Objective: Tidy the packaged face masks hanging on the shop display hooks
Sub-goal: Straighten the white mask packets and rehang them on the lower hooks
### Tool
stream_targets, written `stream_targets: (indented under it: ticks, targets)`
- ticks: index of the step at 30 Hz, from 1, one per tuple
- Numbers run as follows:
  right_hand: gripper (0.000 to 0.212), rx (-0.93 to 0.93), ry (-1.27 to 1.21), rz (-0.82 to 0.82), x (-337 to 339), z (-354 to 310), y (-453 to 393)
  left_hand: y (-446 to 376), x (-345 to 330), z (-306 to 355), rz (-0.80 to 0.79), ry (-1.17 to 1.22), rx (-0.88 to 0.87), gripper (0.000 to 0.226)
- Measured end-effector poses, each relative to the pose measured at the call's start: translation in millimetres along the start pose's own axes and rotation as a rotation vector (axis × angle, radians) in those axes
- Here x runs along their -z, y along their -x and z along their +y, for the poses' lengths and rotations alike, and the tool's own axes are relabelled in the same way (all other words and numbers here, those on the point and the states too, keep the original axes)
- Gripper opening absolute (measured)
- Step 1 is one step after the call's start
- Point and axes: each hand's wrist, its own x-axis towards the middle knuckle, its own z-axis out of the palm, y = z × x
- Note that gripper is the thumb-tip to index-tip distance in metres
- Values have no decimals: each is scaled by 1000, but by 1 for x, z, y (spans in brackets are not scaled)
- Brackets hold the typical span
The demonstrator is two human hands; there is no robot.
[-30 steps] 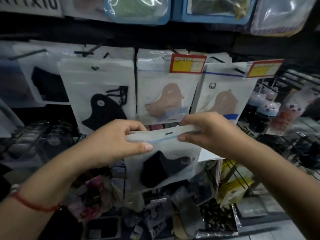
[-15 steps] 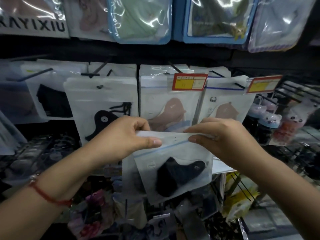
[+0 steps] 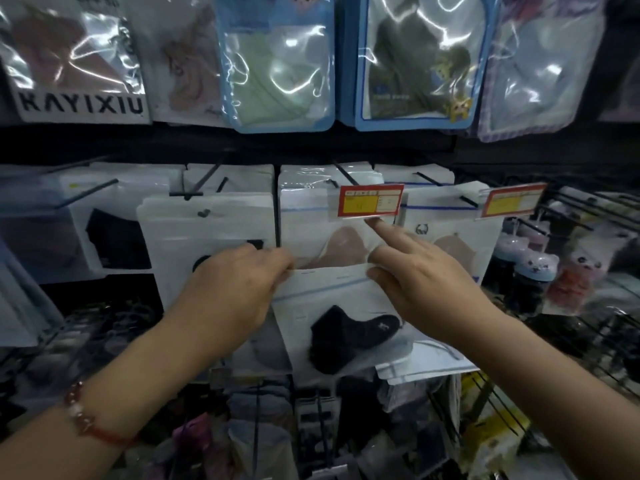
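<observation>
A clear zip packet with a black mask [image 3: 346, 327] is held up in front of the middle row of hanging packets. My left hand [image 3: 239, 285] pinches its top left corner. My right hand [image 3: 415, 275] holds the top right corner between thumb and lower fingers, while its index finger points up and touches the red and yellow price tag [image 3: 370, 200]. Behind the packet hang packets of pink masks [image 3: 343, 247] on a black hook [image 3: 346, 174]. To the left hangs a stack of black mask packets [image 3: 207, 220].
A second price tag [image 3: 510, 200] sticks out at the right above another pink mask packet [image 3: 453, 244]. Blue-framed packets [image 3: 277, 64] hang in the top row. Wire racks with small bottles [image 3: 530, 271] stand at the right, and mixed goods fill the lower hooks.
Both hands have lifted the black mask packet up towards the hook with the price tag. My right index finger has stretched out to touch the tag.
</observation>
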Motion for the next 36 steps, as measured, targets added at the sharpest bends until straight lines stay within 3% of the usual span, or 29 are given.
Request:
stream_targets:
  ticks: [2,7,22,26,30,36]
  targets:
    - [28,37,15,34,-2,-1,1,-1,-3,-1,21,-51,-43,6]
    - [22,122,64,158,8,3,8,-4,2,4,134,76,-56,20]
    - [11,226,184,212,43,28,-13,-41,-12,5,332,339,-30,19]
    - [19,257,189,230,54,33,-18,-54,-15,8,297,429,25,25]
    - [14,272,219,177,65,36,-24,-61,-20,3,291,477,52,31]
    - [12,256,263,121,62,24,-23,-75,-29,6,253,419,-64,33]
